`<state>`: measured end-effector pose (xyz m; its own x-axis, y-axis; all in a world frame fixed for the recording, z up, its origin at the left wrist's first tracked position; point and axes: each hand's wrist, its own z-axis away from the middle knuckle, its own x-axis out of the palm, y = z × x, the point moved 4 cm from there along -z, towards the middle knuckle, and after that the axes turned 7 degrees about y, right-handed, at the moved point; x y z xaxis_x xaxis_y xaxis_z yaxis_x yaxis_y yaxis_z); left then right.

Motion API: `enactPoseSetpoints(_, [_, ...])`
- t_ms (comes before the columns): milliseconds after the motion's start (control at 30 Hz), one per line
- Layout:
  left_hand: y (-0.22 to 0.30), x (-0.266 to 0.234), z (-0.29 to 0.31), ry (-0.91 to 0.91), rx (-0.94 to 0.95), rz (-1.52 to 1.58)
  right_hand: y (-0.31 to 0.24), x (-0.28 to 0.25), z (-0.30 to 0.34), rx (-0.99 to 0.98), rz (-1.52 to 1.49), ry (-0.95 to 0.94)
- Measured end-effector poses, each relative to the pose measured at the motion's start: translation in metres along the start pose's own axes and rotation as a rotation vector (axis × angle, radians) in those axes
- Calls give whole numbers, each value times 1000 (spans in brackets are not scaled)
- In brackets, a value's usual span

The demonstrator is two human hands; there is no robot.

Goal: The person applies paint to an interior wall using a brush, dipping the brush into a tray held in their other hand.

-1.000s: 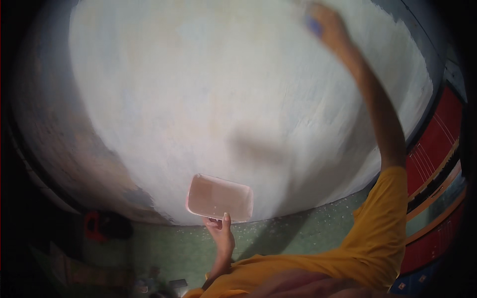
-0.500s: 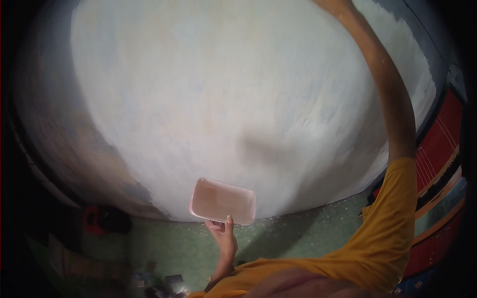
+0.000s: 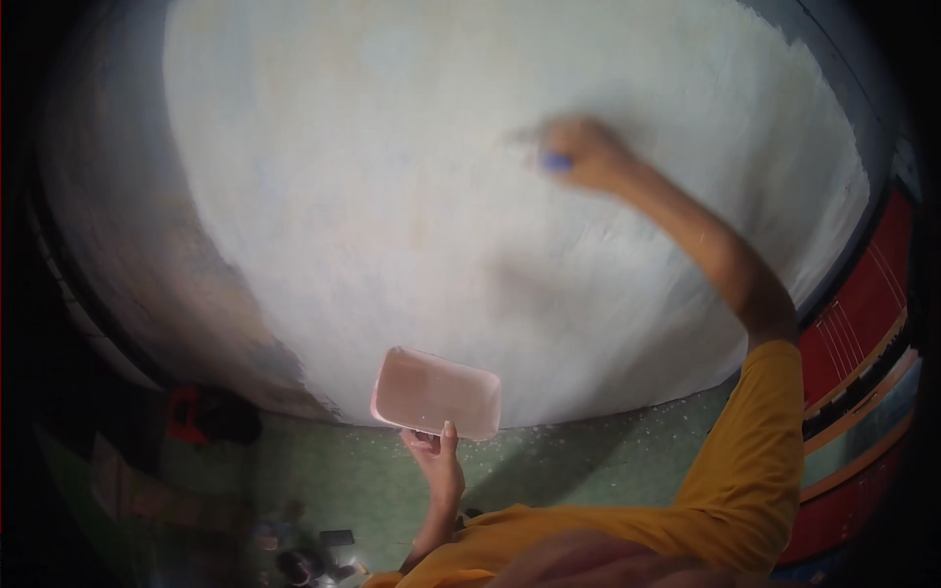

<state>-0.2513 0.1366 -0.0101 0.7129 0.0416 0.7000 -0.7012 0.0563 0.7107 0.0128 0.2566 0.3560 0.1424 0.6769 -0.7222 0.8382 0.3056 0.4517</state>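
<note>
My left hand (image 3: 438, 468) grips the lower edge of a shallow pinkish rectangular tray (image 3: 480, 404), thumb over the rim, in front of the bottom of the wall. The tray is tilted so its inside shows; whether anything lies in it I cannot make out. Raised to the upper middle, my right hand (image 3: 591, 157) is closed on a blue-handled tool (image 3: 556, 162). A thin dark part sticks out leftward from that fist, too blurred to tell its kind. Behind both hands rises a wall (image 3: 343, 196) with a broad whitish coat, ragged at its edges.
Darker uncoated wall (image 3: 108, 216) borders the white on the left. White specks dot the green floor (image 3: 588, 451). A red and black object (image 3: 186, 412) lies at lower left, near small dim items (image 3: 304, 563). Red panels with wooden strips (image 3: 853, 343) stand on the right.
My right hand has come down and left from the top edge into full view, with the blue-handled tool now showing. My left hand and the tray have hardly moved.
</note>
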Motion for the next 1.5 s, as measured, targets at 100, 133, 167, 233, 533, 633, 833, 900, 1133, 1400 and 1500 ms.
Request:
enactPoseSetpoints(100, [-2, -3, 1, 15, 1, -6, 55, -75, -62, 346, 56, 179])
enactPoseSetpoints(133, [-4, -6, 1, 24, 12, -18, 52, -106, -78, 472, 90, 271])
enactPoseSetpoints(167, [-5, -6, 1, 10, 14, -23, 48, -141, -90, 362, 179, 390])
enactPoseSetpoints(233, [-5, -4, 3, -9, 7, -17, 62, -168, -102, 93, 384, 551])
enactPoseSetpoints(533, [0, -2, -2, 30, 68, -96, -26, 62, 40, -100, 161, 22])
enactPoseSetpoints(633, [4, -5, -1, 17, 89, -132, -38, 45, 38, -21, -88, -79])
enactPoseSetpoints(833, [19, 7, 7, 25, 65, -83, 58, -122, -69, 337, 45, 461])
enactPoseSetpoints(900, [24, 17, 8, -31, 41, -60, 77, -201, -84, 281, 282, 596])
enactPoseSetpoints(1133, [45, 28, 13, -29, 65, -73, 70, -112, -13, 23, 589, 267])
enactPoseSetpoints(1400, [57, 42, 13, -91, 41, -74, 15, -97, 19, 214, 4, -28])
enactPoseSetpoints(1500, [58, 42, 12, -125, 102, -144, 100, -162, -23, 465, -19, 170])
